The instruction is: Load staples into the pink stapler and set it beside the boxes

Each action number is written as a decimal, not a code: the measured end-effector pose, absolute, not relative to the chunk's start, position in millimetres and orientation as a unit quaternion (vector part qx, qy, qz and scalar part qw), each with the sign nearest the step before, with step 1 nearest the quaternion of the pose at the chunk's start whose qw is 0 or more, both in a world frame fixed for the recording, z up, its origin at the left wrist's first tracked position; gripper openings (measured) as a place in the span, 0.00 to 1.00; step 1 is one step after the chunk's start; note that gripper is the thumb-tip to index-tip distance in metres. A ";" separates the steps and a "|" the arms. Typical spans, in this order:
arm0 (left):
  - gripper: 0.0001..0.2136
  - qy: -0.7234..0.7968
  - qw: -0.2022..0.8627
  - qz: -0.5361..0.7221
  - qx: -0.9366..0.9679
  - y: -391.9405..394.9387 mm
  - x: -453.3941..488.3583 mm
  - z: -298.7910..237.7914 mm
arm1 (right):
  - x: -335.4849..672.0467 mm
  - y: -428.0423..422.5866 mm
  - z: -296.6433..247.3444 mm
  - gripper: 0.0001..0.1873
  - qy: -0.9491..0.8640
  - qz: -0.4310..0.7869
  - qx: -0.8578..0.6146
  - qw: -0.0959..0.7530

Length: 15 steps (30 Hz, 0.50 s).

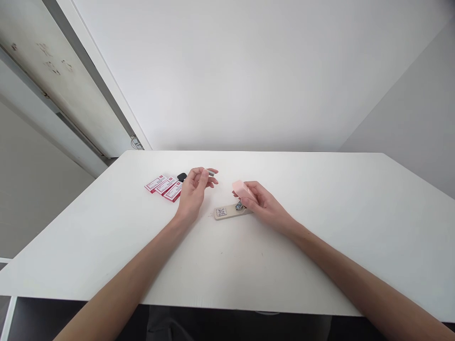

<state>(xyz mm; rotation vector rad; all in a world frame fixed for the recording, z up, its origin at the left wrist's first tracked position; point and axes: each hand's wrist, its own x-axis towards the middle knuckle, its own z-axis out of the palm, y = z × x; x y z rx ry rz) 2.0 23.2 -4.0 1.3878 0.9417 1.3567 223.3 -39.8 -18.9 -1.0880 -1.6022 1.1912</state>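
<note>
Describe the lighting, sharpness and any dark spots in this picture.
Head view: soft light, grey shading on the wall above the table; head view: pink block distinct in outline, small print on the cards unreadable; head view: blurred dark patch in the top right corner.

The block [242, 190] is soft pink. The flat strip [231, 213] is beige, and the square [221, 212] on it has a pattern of tiny dark boxes. The three cards [166, 186] are white with red edges and thin red lines. The little bar [211, 174] is grey and the table [341, 208] is white.
</note>
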 end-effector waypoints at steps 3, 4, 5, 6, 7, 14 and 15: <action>0.16 0.397 0.497 0.570 0.520 26.5 -0.5 -6.4 | 222.6 -38.2 -21.9 0.23 -0.630 0.465 -0.451 0.428; 0.16 0.398 0.503 0.571 0.513 26.9 -0.8 -6.6 | 222.6 -37.6 -22.9 0.23 -0.626 0.463 -0.455 0.432; 0.16 0.398 0.508 0.571 0.508 26.8 -0.9 -6.5 | 222.7 -37.2 -23.9 0.24 -0.622 0.461 -0.459 0.435; 0.16 0.399 0.512 0.569 0.504 26.5 -0.6 -6.2 | 222.8 -36.8 -24.8 0.24 -0.619 0.457 -0.463 0.440; 0.16 0.401 0.516 0.567 0.502 25.9 -0.2 -5.8 | 222.9 -36.4 -25.5 0.24 -0.616 0.452 -0.467 0.445; 0.16 0.414 0.525 0.538 0.514 19.7 4.2 -2.4 | 223.5 -35.7 -26.8 0.24 -0.602 0.409 -0.514 0.454; 0.16 0.413 0.524 0.535 0.518 19.3 4.5 -2.0 | 223.5 -35.6 -26.8 0.24 -0.600 0.406 -0.515 0.457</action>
